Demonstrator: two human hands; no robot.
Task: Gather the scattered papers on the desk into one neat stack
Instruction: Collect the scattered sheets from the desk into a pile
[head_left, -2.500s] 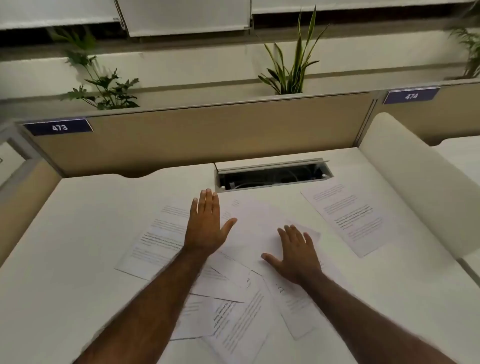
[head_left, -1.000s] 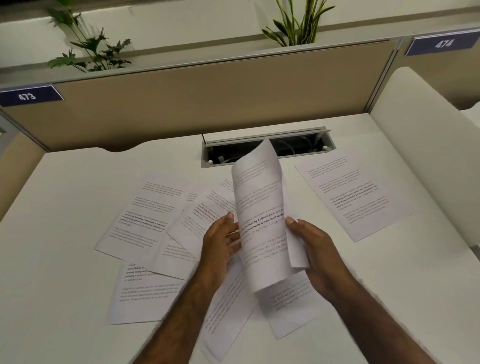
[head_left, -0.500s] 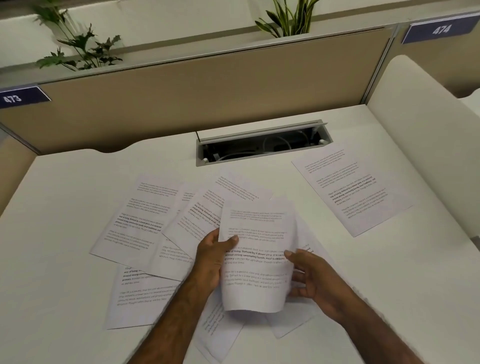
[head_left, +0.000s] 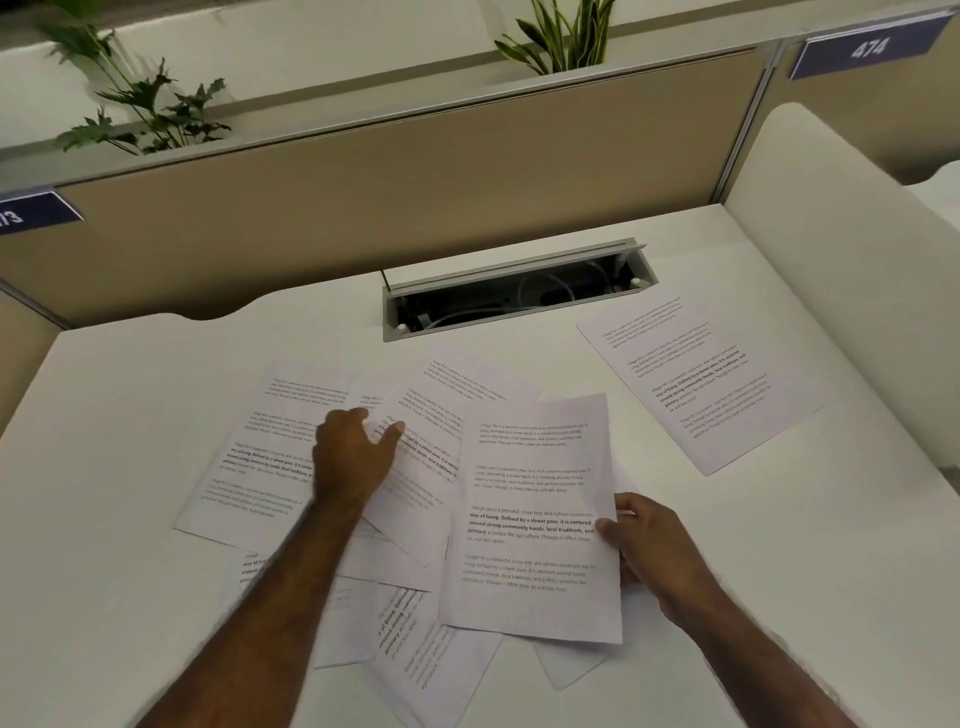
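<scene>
The left hand (head_left: 353, 457) has let go of the lifted sheet (head_left: 535, 519) and now reaches, fingers curling, onto the overlapping papers (head_left: 291, 452) left of centre. The right hand (head_left: 649, 551) alone pinches that sheet's edge, so gathering has only begun.

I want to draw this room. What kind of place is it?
Probably an open-plan office: a white desk fenced by a tan divider panel, a numbered seat sign 474, and a cable hatch.

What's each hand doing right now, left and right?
Left hand: reaching onto the overlapping sheets, thumb on one; whether it has a grip cannot be told.
Right hand: pinching the right edge of the top sheet.
</scene>
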